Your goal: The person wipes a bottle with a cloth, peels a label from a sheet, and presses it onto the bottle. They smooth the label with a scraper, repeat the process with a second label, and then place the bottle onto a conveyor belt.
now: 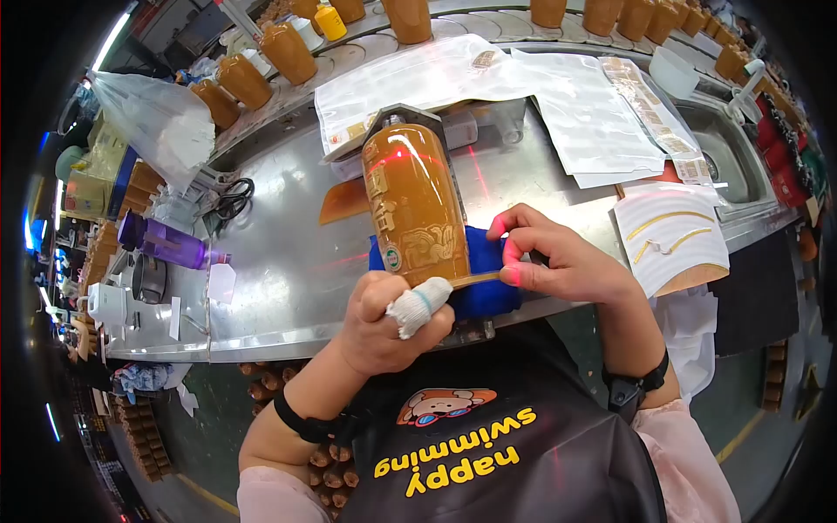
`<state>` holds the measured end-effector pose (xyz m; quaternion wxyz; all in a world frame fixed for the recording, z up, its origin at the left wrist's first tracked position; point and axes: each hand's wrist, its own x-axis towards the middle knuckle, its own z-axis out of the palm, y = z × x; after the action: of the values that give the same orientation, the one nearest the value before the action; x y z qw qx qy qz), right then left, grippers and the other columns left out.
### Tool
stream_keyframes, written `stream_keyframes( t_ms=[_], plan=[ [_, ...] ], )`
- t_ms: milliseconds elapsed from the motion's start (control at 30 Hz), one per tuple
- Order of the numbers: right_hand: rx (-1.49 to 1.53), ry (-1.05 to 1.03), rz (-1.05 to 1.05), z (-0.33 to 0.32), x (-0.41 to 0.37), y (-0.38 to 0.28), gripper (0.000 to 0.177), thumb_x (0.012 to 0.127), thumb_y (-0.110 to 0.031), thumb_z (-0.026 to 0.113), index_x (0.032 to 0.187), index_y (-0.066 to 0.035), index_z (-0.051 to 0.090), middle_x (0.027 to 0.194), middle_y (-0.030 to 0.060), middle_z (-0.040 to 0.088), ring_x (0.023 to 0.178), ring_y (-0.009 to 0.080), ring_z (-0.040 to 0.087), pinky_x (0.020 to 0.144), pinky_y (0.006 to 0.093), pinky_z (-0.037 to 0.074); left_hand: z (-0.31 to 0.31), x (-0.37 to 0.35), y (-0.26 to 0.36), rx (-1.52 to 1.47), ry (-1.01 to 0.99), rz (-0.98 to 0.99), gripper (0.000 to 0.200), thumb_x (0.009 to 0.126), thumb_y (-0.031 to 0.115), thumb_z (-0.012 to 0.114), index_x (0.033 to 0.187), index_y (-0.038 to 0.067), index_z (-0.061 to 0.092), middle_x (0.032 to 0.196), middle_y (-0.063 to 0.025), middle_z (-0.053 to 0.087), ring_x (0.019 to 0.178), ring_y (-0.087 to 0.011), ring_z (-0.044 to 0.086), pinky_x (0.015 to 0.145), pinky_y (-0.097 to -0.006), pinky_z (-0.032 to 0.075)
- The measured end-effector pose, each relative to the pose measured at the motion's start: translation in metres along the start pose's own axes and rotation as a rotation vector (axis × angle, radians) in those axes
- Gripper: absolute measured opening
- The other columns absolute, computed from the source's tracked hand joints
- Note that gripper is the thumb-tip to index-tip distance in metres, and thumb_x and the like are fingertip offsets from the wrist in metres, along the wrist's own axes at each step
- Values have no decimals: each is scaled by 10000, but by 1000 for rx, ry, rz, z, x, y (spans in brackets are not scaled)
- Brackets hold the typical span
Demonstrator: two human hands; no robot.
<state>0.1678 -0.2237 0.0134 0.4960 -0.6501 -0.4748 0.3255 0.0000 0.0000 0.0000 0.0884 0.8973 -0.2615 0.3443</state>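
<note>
Head view, brown bottle just beyond both hands, gold strip pinched between.

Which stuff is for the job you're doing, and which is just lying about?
Seems part of the job:
- brown bottle
- gold strip between left hand and right hand
- blue cloth by the bottle
- white sheet with more gold strips

Probably just lying about:
- black-handled scissors
- purple drink bottle
- yellow bottle
</note>
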Motion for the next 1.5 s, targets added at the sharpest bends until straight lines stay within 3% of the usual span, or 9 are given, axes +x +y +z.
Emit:
stream_keyframes(
  t_ms=[267, 567, 667, 800, 900, 1167, 1267, 1367, 1500],
  plan=[
    [-19, 15, -22, 4, 2, -2, 209, 923, -230, 651, 830, -68, 557, 1189, 85, 463, 1100, 180, 443, 970, 313, 371, 2, -15, 6, -1, 71, -89, 230, 584, 79, 702, 793, 152, 639, 1042, -32, 611, 938, -258, 453, 712, -370, 393],
    [40, 5, 14, 6, 3, 2, 228, 950, -266, 623, 855, -66, 570, 1179, 76, 458, 1088, 175, 442, 974, 313, 364, -11, 17, -2, 49, -27, 115, 260, 563, 66, 740, 777, 195, 671, 1115, 28, 606, 951, -203, 482, 661, -333, 450],
    [35, -9, -33, 6, 3, 0, 212, 942, -248, 637, 849, -72, 563, 1182, 77, 456, 1095, 180, 439, 979, 321, 363, -6, 19, -6, 18, -29, 153, 208, 569, 84, 721, 745, 172, 653, 1102, -18, 617, 948, -237, 471, 686, -365, 427],
    [5, -4, -66, 7, 4, 1, 199, 920, -220, 665, 833, -80, 554, 1182, 76, 454, 1105, 180, 434, 980, 322, 364, -7, 0, 4, -29, 22, -79, 235, 582, 59, 742, 760, 168, 635, 1058, -40, 619, 932, -271, 491, 768, -386, 418],
    [4, -7, -58, 5, 3, 2, 198, 910, -210, 676, 825, -84, 549, 1182, 76, 454, 1108, 181, 434, 982, 319, 362, -2, -11, 8, 8, 49, -155, 229, 581, 69, 743, 752, 161, 622, 1065, -32, 620, 932, -277, 484, 748, -395, 410],
    [13, 5, -46, 5, 3, -1, 195, 907, -207, 673, 813, -81, 556, 1177, 76, 461, 1104, 182, 439, 970, 306, 363, 0, 6, -5, -55, 18, 84, 261, 561, 107, 727, 814, 147, 677, 1071, -28, 625, 950, -257, 463, 713, -393, 403],
    [-11, 22, -70, 6, 4, 1, 187, 908, -206, 669, 818, -80, 564, 1175, 79, 464, 1101, 185, 440, 972, 308, 362, -3, -7, 4, -18, 36, -82, 271, 560, 105, 721, 822, 147, 667, 1081, -28, 622, 945, -256, 461, 718, -388, 404],
    [-45, 35, -62, 8, 6, 5, 217, 881, -237, 698, 841, -44, 607, 1159, 115, 509, 1118, 249, 479, 920, 338, 418, -1, -9, 7, -14, 46, -96, 244, 577, 95, 713, 807, 147, 650, 1081, -38, 617, 938, -261, 463, 725, -388, 403],
    [-2, 16, -36, 7, 6, 1, 192, 907, -220, 671, 826, -78, 570, 1174, 82, 468, 1102, 187, 443, 973, 314, 360, -3, 4, -2, -6, -12, 44, 254, 565, 79, 732, 804, 144, 679, 1095, -62, 581, 907, -244, 481, 672, -364, 433]
  ],
)
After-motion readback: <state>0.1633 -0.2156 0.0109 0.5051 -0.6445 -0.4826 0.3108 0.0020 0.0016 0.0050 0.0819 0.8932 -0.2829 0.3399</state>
